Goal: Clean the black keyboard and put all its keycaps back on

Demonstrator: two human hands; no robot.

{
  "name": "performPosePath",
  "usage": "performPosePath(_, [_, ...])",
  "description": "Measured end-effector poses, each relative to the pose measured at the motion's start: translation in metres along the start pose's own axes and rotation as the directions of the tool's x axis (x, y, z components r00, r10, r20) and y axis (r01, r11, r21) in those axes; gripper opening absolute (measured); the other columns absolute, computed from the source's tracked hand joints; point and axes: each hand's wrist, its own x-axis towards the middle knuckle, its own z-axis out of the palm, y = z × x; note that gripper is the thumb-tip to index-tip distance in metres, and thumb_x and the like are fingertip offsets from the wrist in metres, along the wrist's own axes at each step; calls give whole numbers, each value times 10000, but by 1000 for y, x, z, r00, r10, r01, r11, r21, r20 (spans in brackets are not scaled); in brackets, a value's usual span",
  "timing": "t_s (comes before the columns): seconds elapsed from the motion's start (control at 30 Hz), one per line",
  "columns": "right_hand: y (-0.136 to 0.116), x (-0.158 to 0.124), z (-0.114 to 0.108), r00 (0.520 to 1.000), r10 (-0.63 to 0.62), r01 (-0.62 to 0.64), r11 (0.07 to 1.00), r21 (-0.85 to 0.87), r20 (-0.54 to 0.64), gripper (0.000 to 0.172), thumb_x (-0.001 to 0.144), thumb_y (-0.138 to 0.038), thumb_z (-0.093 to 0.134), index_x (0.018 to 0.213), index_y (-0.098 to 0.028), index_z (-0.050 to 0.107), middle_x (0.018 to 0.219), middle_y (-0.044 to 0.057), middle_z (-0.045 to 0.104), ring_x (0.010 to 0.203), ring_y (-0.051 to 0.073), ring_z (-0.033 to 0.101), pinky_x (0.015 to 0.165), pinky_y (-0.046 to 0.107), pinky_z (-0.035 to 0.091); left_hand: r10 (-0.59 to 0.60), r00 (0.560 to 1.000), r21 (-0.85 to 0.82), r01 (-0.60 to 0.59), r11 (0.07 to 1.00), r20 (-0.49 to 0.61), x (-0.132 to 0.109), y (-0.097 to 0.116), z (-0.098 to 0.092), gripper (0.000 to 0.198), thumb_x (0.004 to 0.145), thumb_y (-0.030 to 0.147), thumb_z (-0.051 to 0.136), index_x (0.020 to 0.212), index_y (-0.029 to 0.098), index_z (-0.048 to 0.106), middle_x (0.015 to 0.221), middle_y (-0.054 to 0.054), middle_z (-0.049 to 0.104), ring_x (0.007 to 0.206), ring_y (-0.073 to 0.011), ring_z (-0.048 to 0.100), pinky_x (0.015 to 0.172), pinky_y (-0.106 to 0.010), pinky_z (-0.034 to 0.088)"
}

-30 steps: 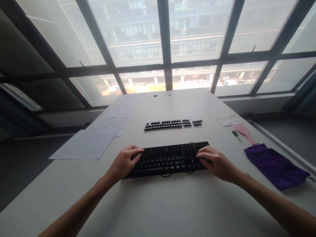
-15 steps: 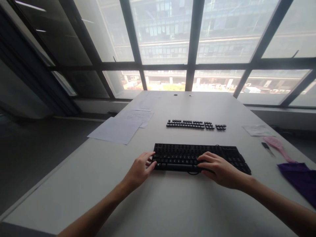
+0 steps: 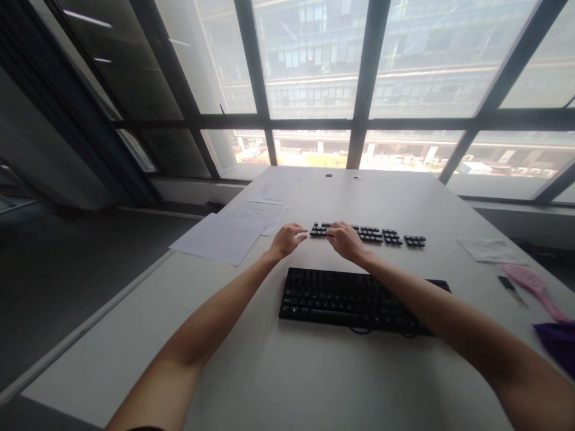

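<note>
Rows of loose black keycaps (image 3: 371, 236) lie in groups on the white table (image 3: 251, 365), beyond a black keyboard (image 3: 321, 302). My left hand (image 3: 287, 240) is just off the left end of the rows, its thumb and fingers apart and holding nothing. Over the left part of the rows reaches my right hand (image 3: 345, 240), fingers bent, with a small dark gap between thumb and fingertips. It covers some of the keycaps, and whether it touches one is too small to make out. My right forearm crosses above the keyboard and hides much of its right side.
Sheets of white paper (image 3: 224, 236) lie along the table's left edge. On the right are a clear plastic bag (image 3: 489, 251), a small tool with a black handle (image 3: 505, 282), a pink brush-like object (image 3: 527, 278) and purple cloth (image 3: 557, 344). Large windows stand behind the table.
Both hands have left the keyboard and moved forward to the loose keycaps. The view has turned slightly, so the table's things sit a little further right.
</note>
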Motion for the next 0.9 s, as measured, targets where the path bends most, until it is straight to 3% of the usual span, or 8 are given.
performPosePath(0.2, [-6, 37, 30, 999, 5, -2, 997, -76, 37, 221, 995, -215, 553, 983, -160, 767, 1098, 149, 684, 1102, 292, 518, 888, 379, 374, 19, 999, 22, -20, 1000, 32, 26, -11, 32, 167, 854, 227, 746, 1008, 234, 812, 1053, -63, 748, 1005, -208, 663, 973, -341, 513])
performPosePath(0.47, [-5, 38, 40, 997, -41, 48, 993, -106, 64, 289, 1012, -182, 479, 932, -161, 756, 1034, 137, 714, 1057, 277, 496, 907, 398, 298, 38, 999, 0, -38, 999, 24, 25, -18, 38, 106, 865, 215, 728, 919, 218, 820, 1013, -48, 781, 972, -194, 659, 973, -332, 486])
performPosePath(0.57, [-10, 38, 39, 997, -49, 55, 992, -113, 56, 274, 998, -179, 490, 940, -151, 756, 1026, 149, 716, 1057, 285, 500, 907, 404, 291, 25, 1000, -2, -25, 1000, 11, 17, -16, 26, 84, 839, 226, 746, 872, 214, 822, 949, -50, 787, 882, -188, 663, 932, -330, 489])
performPosePath(0.67, [-16, 41, 40, 997, -58, 63, 992, -112, 51, 246, 976, -195, 522, 932, -143, 759, 1041, 162, 715, 1061, 296, 502, 914, 412, 286, 9, 1000, -8, -9, 1000, -4, -4, -12, 2, 84, 824, 255, 758, 860, 213, 822, 876, -44, 785, 766, -173, 639, 829, -310, 501])
performPosePath(0.9, [-23, 47, 48, 998, -37, 41, 995, -90, 45, 223, 947, -192, 543, 877, -144, 750, 1002, 158, 720, 1018, 295, 519, 897, 418, 278, -89, 995, -126, 82, 989, -55, -83, 7, -57, 114, 806, 316, 784, 851, 214, 807, 838, -28, 773, 714, -157, 604, 685, -267, 478])
